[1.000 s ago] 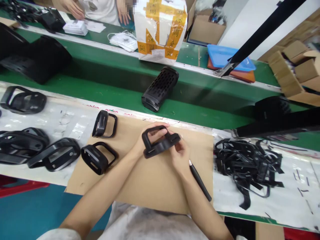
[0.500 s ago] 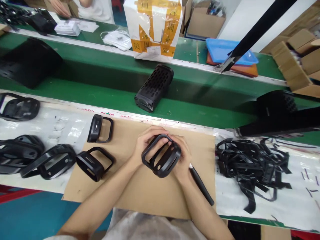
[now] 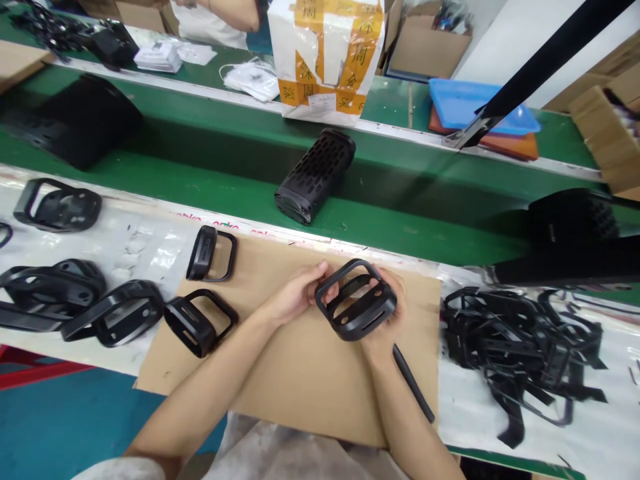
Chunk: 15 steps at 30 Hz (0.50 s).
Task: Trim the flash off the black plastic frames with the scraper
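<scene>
My right hand [image 3: 387,320] grips a black plastic frame [image 3: 365,313] by its right side, above a cardboard sheet [image 3: 300,387]. The frame is tilted, with a rounded open rim and a slotted, holed lower bar. At its left edge is my left hand [image 3: 300,293], thumb raised and fingertips curled behind the rim, partly hidden by it. A black-handled tool [image 3: 414,385] lies beside my right forearm, its far end hidden by that arm. Two similar frames, one upper [image 3: 211,253] and one lower [image 3: 200,321], rest on the sheet's left side.
More black frames [image 3: 123,312] lie on the white surface at left. A tangled pile of black strips [image 3: 525,353] is at right. Beyond are a perforated black housing [image 3: 317,175], a taped white box [image 3: 325,60] and a blue tray [image 3: 483,107]. Another person's arm [image 3: 233,12] shows at the back.
The frame has moved to the right and been turned in my hands. My left hand has loosened, its thumb now off the rim. The view has shifted slightly.
</scene>
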Tool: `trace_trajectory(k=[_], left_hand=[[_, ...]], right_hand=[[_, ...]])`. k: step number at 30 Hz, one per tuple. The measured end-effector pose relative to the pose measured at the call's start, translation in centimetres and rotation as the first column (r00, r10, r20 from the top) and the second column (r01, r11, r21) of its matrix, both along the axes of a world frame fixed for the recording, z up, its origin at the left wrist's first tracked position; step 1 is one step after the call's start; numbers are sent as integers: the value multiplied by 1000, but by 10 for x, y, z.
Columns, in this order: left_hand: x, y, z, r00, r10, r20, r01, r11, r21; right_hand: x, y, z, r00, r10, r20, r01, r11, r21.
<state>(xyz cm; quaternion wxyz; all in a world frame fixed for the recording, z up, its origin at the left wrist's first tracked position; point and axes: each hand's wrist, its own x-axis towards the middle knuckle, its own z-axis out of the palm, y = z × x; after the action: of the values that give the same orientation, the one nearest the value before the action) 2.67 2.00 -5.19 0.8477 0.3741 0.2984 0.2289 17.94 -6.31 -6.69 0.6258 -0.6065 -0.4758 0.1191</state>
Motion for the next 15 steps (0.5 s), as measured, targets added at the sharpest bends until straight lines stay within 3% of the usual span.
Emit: trace_trajectory(k=[5, 10, 13, 15], left_hand=[[5, -5, 1, 994, 17, -104, 7, 975, 220], [9, -6, -12, 975, 178, -130, -127, 935, 330], [4, -4, -17, 982, 187, -31, -164, 920, 357], [0, -4, -16, 991, 115, 75, -137, 877, 460]], right_hand=[[6, 3, 6, 993, -121, 8, 122, 991, -48], [4, 2, 2, 997, 39, -73, -44, 997, -65], [1, 3, 0, 980, -26, -195, 3, 993, -116], [1, 5, -1, 953, -116, -280, 69, 983, -173]])
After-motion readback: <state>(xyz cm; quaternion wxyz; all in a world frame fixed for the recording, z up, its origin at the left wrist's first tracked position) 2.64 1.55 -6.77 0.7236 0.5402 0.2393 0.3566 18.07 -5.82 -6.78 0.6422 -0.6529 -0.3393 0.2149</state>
